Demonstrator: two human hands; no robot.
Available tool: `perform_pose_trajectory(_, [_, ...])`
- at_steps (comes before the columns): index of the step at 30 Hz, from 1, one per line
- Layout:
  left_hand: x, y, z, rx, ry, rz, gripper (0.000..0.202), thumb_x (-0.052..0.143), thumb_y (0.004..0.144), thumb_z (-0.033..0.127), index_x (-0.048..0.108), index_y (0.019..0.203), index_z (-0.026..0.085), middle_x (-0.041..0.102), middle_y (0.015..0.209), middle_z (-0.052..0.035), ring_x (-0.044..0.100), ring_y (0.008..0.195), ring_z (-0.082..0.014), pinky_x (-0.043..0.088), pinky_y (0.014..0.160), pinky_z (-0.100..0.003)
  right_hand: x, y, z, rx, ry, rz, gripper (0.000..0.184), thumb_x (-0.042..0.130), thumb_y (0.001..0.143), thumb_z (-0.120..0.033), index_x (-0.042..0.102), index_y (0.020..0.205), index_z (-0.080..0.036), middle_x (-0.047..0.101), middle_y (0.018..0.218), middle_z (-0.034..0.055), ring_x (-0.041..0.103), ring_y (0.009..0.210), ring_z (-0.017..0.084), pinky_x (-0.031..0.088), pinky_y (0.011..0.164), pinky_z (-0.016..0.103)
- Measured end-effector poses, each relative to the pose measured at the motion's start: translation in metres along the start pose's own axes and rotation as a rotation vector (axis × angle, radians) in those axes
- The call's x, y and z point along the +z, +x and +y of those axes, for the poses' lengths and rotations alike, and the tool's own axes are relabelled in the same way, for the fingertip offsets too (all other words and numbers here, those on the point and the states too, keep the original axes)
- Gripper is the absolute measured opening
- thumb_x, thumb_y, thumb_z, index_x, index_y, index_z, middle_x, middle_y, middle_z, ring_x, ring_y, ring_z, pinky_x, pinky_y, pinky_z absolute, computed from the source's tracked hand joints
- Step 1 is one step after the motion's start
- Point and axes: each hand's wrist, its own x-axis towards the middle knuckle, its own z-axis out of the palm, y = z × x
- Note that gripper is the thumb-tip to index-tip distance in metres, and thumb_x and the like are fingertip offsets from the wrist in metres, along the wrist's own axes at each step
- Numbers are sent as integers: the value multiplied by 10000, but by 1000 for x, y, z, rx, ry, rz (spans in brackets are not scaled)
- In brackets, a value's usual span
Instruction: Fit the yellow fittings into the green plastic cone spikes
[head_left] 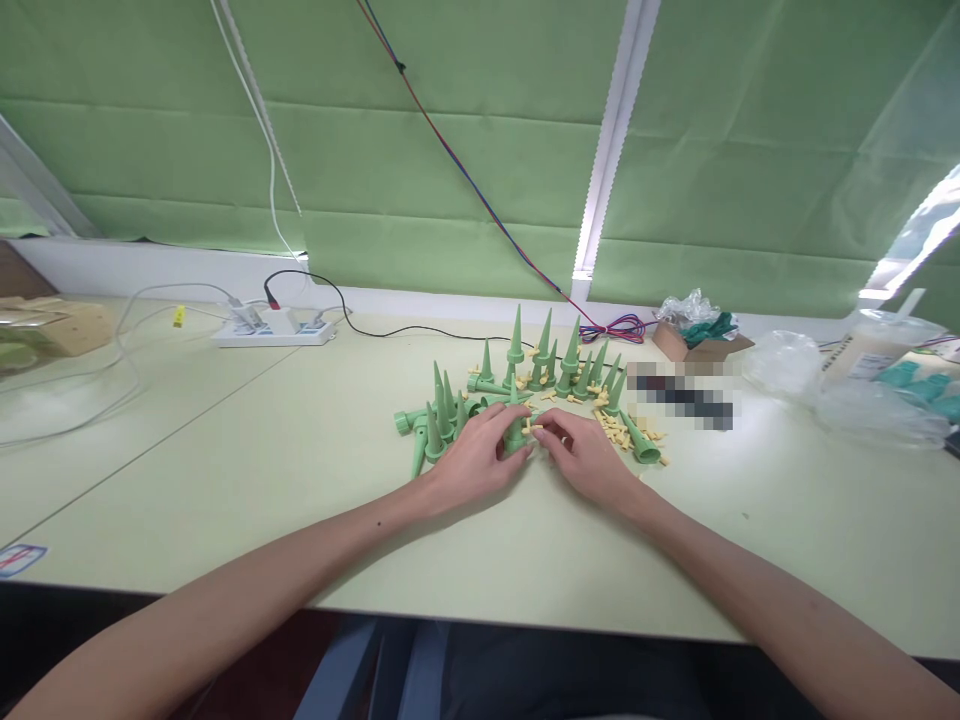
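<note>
My left hand (484,445) is closed around a green plastic plant watering spike (514,432), which stands point up on the table. Between the fingertips of my right hand (581,450) is a small yellow valve (529,427), held at the right side of that spike. Whether the valve sits inside the spike I cannot tell. Behind my hands, several more green spikes (570,350) stand upright, and others (439,430) are grouped left of my left hand. Loose yellow valves (616,432) lie right of my right hand, beside a green spike (641,440) on its side.
A power strip (274,330) with plugs and cables lies at the back left. At the back right are a cardboard box (701,350), a lidded cup (862,350) and plastic bags (787,360). A thin black cable (420,330) crosses the table's rear.
</note>
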Motion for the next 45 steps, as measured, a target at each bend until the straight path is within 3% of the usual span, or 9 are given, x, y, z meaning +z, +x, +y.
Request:
perform_pose_trajectory(11, [2, 0, -3, 41, -8, -41, 373, 554, 913, 315, 578, 1262, 187, 628, 1048, -67, 547, 650, -130, 441, 613, -280, 1, 0, 5, 2, -100, -10, 392, 442, 1008, -335, 402, 641, -205, 491, 573, -24, 389, 537, 135, 276, 554, 280])
perform_pose_trajectory(19, [1, 1, -1, 41, -6, -53, 336, 552, 919, 324, 597, 1228, 201, 634, 1009, -57, 543, 647, -136, 440, 621, -283, 1, 0, 4, 49, -104, -24, 483, 374, 1033, -431, 442, 610, -208, 523, 551, -7, 448, 533, 152, 330, 588, 298])
perform_pose_trajectory(21, [1, 0, -1, 33, 1, -43, 351, 548, 923, 323, 588, 1250, 202, 629, 1016, -59, 551, 652, -135, 445, 632, -284, 0, 1, 3, 56, -97, 6, 451, 392, 1027, -431, 488, 647, -207, 563, 587, 2, 478, 550, 157, 356, 596, 301])
perform_pose_trajectory(24, [1, 0, -2, 17, 10, -22, 368, 537, 932, 327, 578, 1277, 205, 619, 1022, -61, 563, 655, -132, 455, 648, -283, -1, 1, 0, 38, -33, 34, 263, 463, 1003, -389, 602, 873, -209, 658, 744, 16, 555, 631, 163, 412, 619, 291])
perform_pose_trajectory(26, [1, 0, -2, 7, 13, -9, 369, 534, 935, 324, 576, 1285, 211, 616, 1034, -62, 573, 664, -133, 461, 659, -283, -2, 1, 0, 13, 11, 30, 177, 509, 981, -353, 615, 1002, -213, 689, 854, 31, 594, 700, 169, 445, 633, 285])
perform_pose_trajectory(28, [1, 0, -2, 2, 11, -4, 368, 538, 934, 319, 575, 1286, 217, 616, 1053, -64, 576, 659, -130, 465, 666, -283, -1, 0, 1, -13, 28, 22, 153, 521, 969, -322, 617, 1019, -212, 694, 908, 42, 609, 746, 177, 460, 648, 289])
perform_pose_trajectory(37, [1, 1, -1, 26, 0, -8, 358, 552, 923, 335, 588, 1253, 202, 612, 999, -62, 564, 637, -138, 457, 627, -285, -2, 0, -2, -19, 0, -8, 193, 469, 989, -279, 593, 861, -205, 625, 740, 11, 544, 662, 168, 397, 638, 289])
perform_pose_trajectory(45, [1, 0, 0, 48, -11, -10, 328, 554, 926, 334, 594, 1223, 200, 622, 987, -59, 544, 620, -135, 443, 617, -285, -1, 0, 1, -26, -85, 26, 364, 427, 1006, -325, 433, 662, -207, 460, 587, -22, 391, 551, 140, 293, 555, 279])
